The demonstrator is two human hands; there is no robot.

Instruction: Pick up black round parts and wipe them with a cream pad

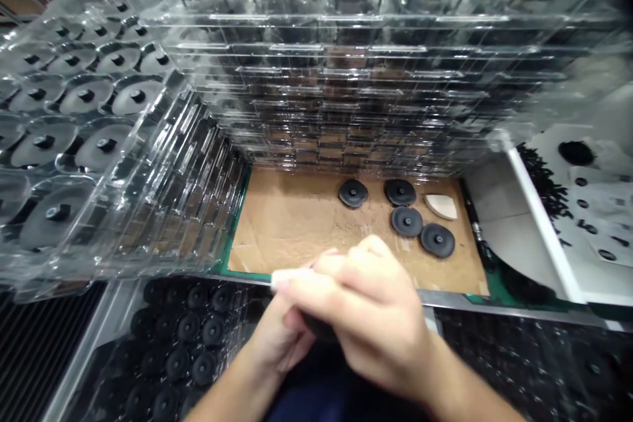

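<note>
Both my hands meet low in the middle of the view, over the front edge of a cardboard sheet (pixel 291 217). My right hand (pixel 366 310) lies on top, fingers curled and pressed together, a white tip at the forefinger. Under it, my left hand (pixel 277 343) is cupped and mostly hidden. Between them shows a dark, blurred object (pixel 316 328) that I cannot name. Several black round discs (pixel 406 221) lie on the cardboard beyond my hands, with a pale wedge-shaped piece (pixel 442 206) beside them.
Tall stacks of clear plastic trays (pixel 346 79) holding black discs wall in the back and left (pixel 84 132). A tray of black discs (pixel 182 343) sits low at the left. White bins (pixel 544 224) with black parts stand at the right.
</note>
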